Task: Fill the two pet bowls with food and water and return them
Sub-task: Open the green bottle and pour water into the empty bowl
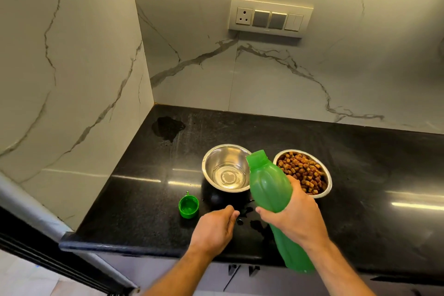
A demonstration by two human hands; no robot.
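Observation:
Two steel pet bowls stand side by side on the black counter (360,175). The left bowl (227,167) holds a little clear water. The right bowl (303,174) is full of brown kibble. My right hand (292,214) grips an uncapped green bottle (268,190), tilted with its mouth toward the left bowl's rim. My left hand (217,226) hovers open over the counter's front, holding nothing. The bottle's green cap (188,206) lies upturned to the left of that hand.
Small water drops (245,214) lie on the counter between my hands, and a larger wet patch (168,128) sits near the back left corner. Marble walls close the back and left. A switch panel (270,17) is on the back wall.

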